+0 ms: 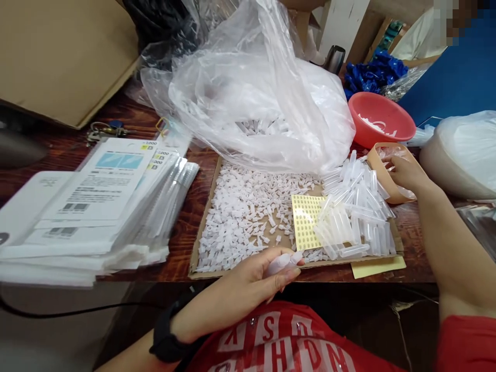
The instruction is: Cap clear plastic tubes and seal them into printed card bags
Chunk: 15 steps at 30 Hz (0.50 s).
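My left hand point(267, 279), with a black band on its wrist, is closed around small translucent plastic tubes point(279, 263) at the front edge of a cardboard tray point(248, 266). My right hand point(405, 173) reaches into an orange container point(382, 178) that has clear plastic in it; its fingertips are partly hidden inside. Many small white plastic tips point(236, 222) cover the tray's left part. On its right part lies a heap of translucent tubes point(358, 206), beside a yellow sticker sheet point(306, 219).
A large clear plastic bag point(248, 93) lies behind the tray. To the left are stacked printed packages point(108, 191) and a bunch of keys point(104, 130). A red bowl point(382, 111) and a white bag point(465, 155) stand at the right. A cardboard box point(65, 57) is at the upper left.
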### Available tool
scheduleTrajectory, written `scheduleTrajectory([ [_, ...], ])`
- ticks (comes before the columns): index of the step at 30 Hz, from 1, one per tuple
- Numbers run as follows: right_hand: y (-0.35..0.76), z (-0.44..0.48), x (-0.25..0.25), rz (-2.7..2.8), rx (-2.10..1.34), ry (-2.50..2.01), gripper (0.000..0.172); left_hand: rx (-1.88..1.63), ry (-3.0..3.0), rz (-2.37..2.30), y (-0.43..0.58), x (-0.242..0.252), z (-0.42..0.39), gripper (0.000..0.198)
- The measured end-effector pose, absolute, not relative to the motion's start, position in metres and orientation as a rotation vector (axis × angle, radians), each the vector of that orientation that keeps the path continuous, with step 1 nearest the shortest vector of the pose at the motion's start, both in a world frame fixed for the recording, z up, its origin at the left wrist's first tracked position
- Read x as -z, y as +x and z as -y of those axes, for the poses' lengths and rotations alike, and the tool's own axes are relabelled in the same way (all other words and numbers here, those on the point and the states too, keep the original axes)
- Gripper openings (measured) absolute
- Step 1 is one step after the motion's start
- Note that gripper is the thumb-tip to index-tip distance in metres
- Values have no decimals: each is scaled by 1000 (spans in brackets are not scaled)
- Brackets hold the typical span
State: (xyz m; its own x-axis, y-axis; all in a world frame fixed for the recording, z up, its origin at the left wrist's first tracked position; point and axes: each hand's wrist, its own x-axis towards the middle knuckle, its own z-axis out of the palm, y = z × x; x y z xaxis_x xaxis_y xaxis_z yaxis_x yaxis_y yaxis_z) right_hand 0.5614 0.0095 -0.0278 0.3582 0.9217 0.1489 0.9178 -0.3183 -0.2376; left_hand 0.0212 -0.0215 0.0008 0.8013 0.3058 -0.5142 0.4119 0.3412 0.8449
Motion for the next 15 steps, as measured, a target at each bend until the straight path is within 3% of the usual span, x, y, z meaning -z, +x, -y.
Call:
scheduleTrajectory([
  [5,574,-19,20,1649,-264,-2667,31,68,1314,-687,23,-9,22,39],
  [15,560,-23,13,1733,-152,-2699,29,99,1354,-689,22,-11,24,40],
])
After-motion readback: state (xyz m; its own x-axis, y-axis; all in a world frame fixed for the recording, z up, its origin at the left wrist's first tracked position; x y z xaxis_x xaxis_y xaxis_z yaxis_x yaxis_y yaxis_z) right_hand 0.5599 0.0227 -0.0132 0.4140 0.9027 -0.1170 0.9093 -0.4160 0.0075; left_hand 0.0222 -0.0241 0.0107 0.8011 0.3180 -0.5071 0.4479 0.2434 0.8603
